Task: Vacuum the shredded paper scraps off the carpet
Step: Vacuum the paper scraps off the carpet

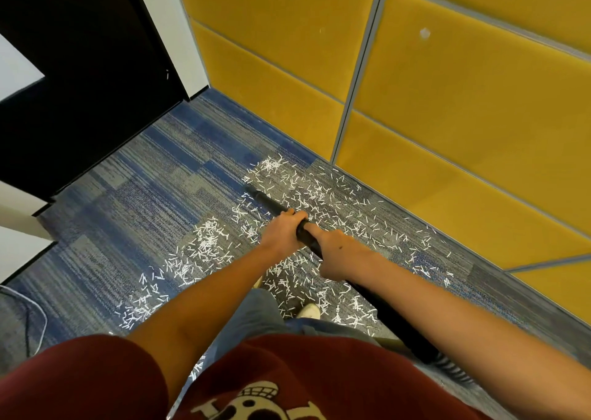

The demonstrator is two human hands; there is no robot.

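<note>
Surroundings first: yellow padded wall panels (463, 99) ran along the right edge of the carpet (144, 195), split by a grey metal strip (361, 67). A black door (80, 83) closed off the far-left corner. A thin cable (35, 317) lay looped at the carpet's left edge, well apart from the mess. One pale shoe (309, 311) stood among the scraps at the near side. Nothing stood between nozzle and paper.

I saw both hands clamped on the black vacuum tube (267, 200). The left hand (281, 231) was wrapped round it further forward, and the right hand (335, 256) was just behind it, fingers curled over the top. The tube ran diagonally from near right to far left. Its tip was down on the carpet at the far-left fringe of the pile. A ribbed hose (454, 370) trailed off at the near right.

The paper scraps (319, 192) were short white slivers, scattered in a wide band from the wall edge on the right across to the near left. They were densest around the tube and thinned out toward the panels. The carpet was grey-blue with striped patches.
</note>
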